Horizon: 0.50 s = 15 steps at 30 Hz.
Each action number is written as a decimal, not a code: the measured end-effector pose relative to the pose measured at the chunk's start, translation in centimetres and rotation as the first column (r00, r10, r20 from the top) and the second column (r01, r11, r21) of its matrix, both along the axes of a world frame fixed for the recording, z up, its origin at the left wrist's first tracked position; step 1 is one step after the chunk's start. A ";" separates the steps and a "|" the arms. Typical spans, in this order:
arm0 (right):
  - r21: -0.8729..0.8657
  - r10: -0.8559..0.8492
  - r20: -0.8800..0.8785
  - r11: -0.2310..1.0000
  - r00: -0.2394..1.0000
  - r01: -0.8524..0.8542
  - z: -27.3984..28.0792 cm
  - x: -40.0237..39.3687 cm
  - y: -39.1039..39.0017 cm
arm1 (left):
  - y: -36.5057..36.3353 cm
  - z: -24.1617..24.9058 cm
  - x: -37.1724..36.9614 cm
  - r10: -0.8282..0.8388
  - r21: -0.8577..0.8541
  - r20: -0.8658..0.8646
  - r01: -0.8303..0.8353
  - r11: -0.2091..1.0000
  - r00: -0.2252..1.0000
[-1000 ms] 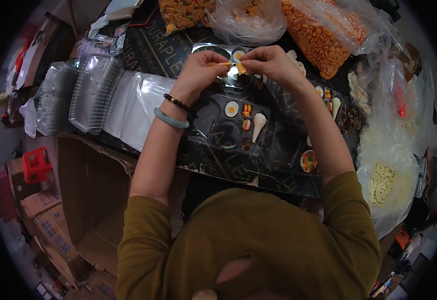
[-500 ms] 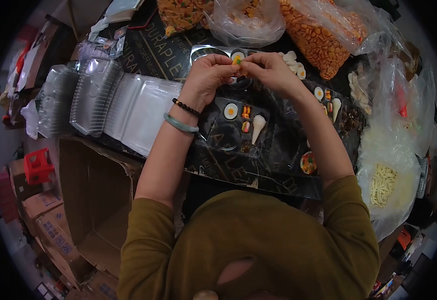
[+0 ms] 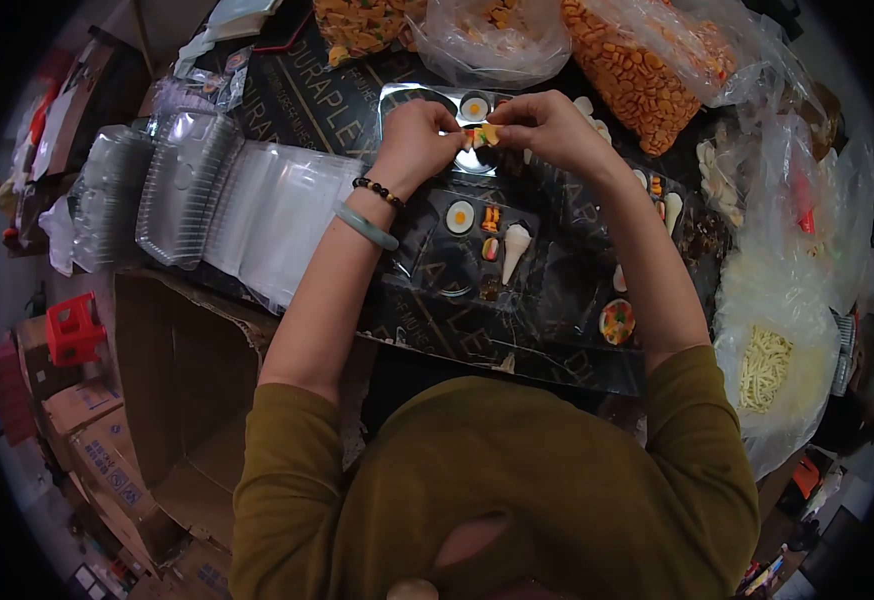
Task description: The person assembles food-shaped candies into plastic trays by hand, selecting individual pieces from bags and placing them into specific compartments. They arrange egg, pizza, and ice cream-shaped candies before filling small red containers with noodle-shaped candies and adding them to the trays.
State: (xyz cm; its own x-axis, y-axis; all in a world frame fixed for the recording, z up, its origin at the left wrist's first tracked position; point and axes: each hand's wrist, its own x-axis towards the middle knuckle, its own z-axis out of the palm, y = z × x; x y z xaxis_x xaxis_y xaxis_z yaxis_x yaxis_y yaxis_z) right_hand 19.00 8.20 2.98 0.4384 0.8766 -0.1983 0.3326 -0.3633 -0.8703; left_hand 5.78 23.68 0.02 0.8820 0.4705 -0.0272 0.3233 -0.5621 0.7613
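My left hand (image 3: 420, 143) and my right hand (image 3: 555, 130) meet over a clear tray (image 3: 389, 98) at the back of the table, both with pinched fingertips. Between my right thumb and index finger sits a small yellow gummy piece (image 3: 489, 133). Right beside it, a red-and-orange gummy piece (image 3: 470, 139) is at my left fingertips. An egg-shaped gummy (image 3: 474, 107) lies in that tray. Closer to me, another clear tray holds an egg-shaped gummy (image 3: 460, 216), a burger-like gummy (image 3: 492, 219), a hot-dog-shaped gummy (image 3: 490, 248) and a white ice-cream-cone sweet (image 3: 516, 249).
Stacked clear plastic trays (image 3: 187, 190) stand at the left, above an open cardboard box (image 3: 192, 400). Bags of orange gummies (image 3: 632, 85) line the back. A bag of pale strips (image 3: 765, 370) lies at right. A round pizza-like gummy (image 3: 617, 322) is near the front edge.
My hands have drawn slightly apart, and the yellow piece now shows more plainly between them. My left forearm has shifted a little.
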 end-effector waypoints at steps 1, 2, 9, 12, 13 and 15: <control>0.019 -0.023 -0.042 1.000 0.999 0.023 -0.1 -0.1 -0.2 | -0.2 -0.1 0.0 0.033 0.054 -0.006 -0.033 0.998 0.999; 0.048 -0.015 0.015 0.999 1.000 0.014 -0.2 -0.5 -0.4 | -0.3 -0.3 0.0 0.046 0.044 0.044 -0.048 0.998 0.998; 0.190 0.056 0.793 0.923 0.606 -0.334 -2.0 -3.5 -0.6 | 0.7 -2.7 0.1 -0.022 -0.098 0.168 0.039 0.994 0.985; 0.224 0.140 0.734 0.874 0.665 -0.431 -1.9 -3.0 -1.0 | 0.9 -2.3 0.0 -0.010 -0.127 0.106 0.024 0.992 0.994; 0.261 0.115 0.671 0.888 0.732 -0.379 -1.8 -2.5 -1.3 | 1.0 -2.3 -0.1 -0.007 -0.145 0.110 0.023 0.989 0.994; 0.306 0.040 0.595 0.912 0.802 -0.272 -1.8 -1.5 -1.5 | 1.1 -2.5 0.0 -0.006 -0.179 0.121 0.027 0.984 0.993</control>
